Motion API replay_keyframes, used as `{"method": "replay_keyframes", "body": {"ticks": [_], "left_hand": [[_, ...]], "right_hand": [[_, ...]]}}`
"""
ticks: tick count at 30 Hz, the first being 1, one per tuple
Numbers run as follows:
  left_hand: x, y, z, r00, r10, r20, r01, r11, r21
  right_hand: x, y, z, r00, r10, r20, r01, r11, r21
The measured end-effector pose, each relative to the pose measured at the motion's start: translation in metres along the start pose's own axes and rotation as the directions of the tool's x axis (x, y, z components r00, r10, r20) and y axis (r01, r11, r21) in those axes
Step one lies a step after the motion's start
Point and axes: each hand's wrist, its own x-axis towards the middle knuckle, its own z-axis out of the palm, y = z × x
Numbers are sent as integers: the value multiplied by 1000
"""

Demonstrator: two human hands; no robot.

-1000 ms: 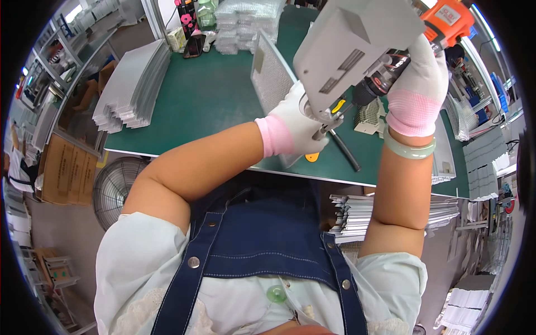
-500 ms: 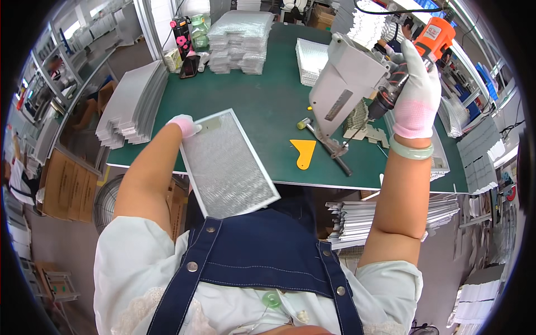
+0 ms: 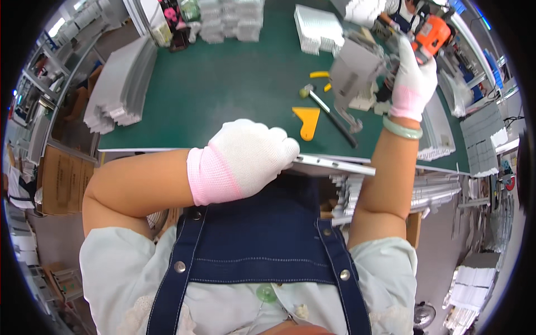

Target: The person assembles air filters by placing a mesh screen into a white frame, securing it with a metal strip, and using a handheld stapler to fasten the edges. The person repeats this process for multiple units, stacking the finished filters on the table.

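The gloved left hand [image 3: 245, 159] is curled around a white bar [image 3: 336, 164], which juts out rightward. Beyond, a yellow scraper [image 3: 307, 119] lies on a green table [image 3: 223, 95]; farther right, the right hand [image 3: 412, 88] grips an orange drill [image 3: 431, 37].

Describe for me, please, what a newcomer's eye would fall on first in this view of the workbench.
Probably the bright orange power tool in the gloved right hand at the upper right. Next might come the large, white-gloved left hand near mid-view, holding a narrow white piece. The flat yellow scraper also stands out against the green workbench, left of the hammer.
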Motion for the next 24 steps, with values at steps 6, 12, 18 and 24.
{"method": "replay_keyframes", "body": {"ticks": [6,12,18,24], "left_hand": [[-4,-5,24,999,-10,-50,8,999,-43],[-2,-13,29,1000,-24,-19,20,981,-192],[0,-17,31,999,-37,-6,35,980,-198],[6,-24,25,998,-69,-7,64,960,-273]], "right_hand": [[-29,-19,31,982,123,146,-158,952,264],[-32,-42,36,944,251,212,-317,865,389],[-31,-29,38,938,270,218,-338,855,394],[-27,-23,37,976,149,158,-193,927,322]]}}
